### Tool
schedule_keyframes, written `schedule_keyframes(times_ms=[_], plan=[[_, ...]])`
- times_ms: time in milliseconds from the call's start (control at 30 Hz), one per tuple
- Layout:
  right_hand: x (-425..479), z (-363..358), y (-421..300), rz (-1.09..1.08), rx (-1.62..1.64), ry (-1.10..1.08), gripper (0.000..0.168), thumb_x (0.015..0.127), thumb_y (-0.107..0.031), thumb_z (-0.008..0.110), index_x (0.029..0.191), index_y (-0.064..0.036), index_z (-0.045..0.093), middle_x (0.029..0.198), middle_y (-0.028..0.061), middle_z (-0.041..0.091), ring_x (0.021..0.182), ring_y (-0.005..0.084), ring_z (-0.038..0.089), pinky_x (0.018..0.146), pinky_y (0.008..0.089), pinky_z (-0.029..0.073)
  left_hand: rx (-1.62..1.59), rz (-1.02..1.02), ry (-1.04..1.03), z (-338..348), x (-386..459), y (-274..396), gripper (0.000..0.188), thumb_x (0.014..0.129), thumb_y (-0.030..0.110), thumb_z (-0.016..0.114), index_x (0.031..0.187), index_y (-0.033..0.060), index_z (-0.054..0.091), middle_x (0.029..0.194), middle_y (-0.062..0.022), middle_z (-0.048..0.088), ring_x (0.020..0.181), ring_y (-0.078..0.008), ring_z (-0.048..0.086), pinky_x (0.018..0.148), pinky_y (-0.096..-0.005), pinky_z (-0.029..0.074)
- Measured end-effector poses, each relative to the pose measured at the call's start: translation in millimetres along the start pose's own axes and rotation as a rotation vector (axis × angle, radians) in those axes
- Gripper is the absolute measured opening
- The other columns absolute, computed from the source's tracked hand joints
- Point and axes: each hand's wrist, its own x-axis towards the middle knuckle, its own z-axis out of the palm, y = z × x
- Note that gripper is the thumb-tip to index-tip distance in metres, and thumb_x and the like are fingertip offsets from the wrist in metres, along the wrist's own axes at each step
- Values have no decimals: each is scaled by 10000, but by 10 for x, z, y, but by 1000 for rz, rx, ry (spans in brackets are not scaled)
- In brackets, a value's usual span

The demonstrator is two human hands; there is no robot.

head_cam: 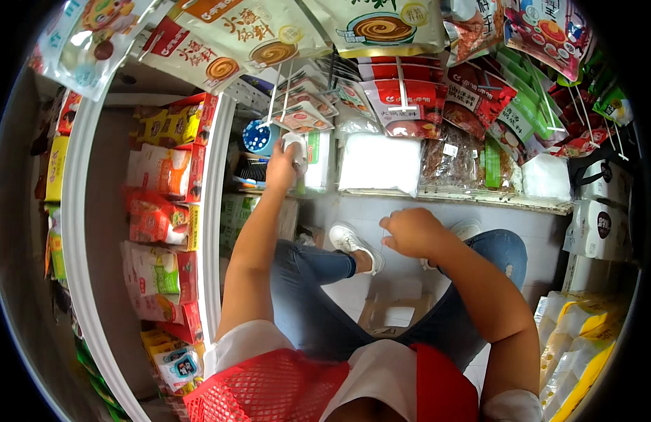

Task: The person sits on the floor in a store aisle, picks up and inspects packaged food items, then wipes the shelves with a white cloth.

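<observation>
My left hand reaches out to the lower shelf and grips a crumpled white cloth or tissue. Right beside it stand a blue container with white dots and a white and green package. Over my knees hovers my right hand, its fingers curled and its palm hidden, so whether anything is inside cannot be seen. Beyond it, a plump white bag lies on the shelf next to a clear bag of dark brown dried food.
Hotpot seasoning pouches hang on metal hooks ahead, with larger pouches overhead. White-edged shelves with snack packets rise at left. Wrapped tissue packs and yellow-clear packages line the right. A small stool shows between my legs.
</observation>
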Motion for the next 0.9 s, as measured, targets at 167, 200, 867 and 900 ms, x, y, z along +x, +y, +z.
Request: schedule_keyframes(times_ms=[167, 200, 867, 900], plan=[[-8, 17, 12, -7, -16, -20, 274, 817, -294, 625, 976, -72, 639, 839, 118, 640, 816, 314, 618, 721, 425, 491, 111, 136, 247, 322, 639, -228, 485, 646, 56, 703, 1118, 98, 601, 1225, -241, 490, 1027, -393, 531, 875, -428, 465], [-11, 30, 18, -10, -9, -16, 268, 815, -292, 626, 966, -70, 638, 842, 119, 640, 819, 313, 618, 722, 425, 492, 90, 77, 195, 368, 768, -259, 481, 646, 66, 705, 1115, 102, 605, 1223, -224, 497, 1025, -388, 531, 872, -427, 466], [-42, 8, 98, 1, 21, 41, 255, 815, -291, 613, 918, -59, 625, 858, 142, 638, 822, 330, 625, 722, 450, 492, 314, 190, -128, 220, 109, -371, 317, 700, 94, 640, 1012, 141, 674, 1249, -126, 529, 967, -375, 564, 832, -414, 490], [-51, -1, 100, 8, 32, 46, 258, 814, -291, 614, 918, -55, 625, 855, 144, 638, 821, 333, 624, 720, 453, 491, 229, 119, -113, 179, 100, -336, 336, 715, 80, 628, 1043, 139, 673, 1245, -138, 536, 982, -364, 570, 850, -402, 485]])
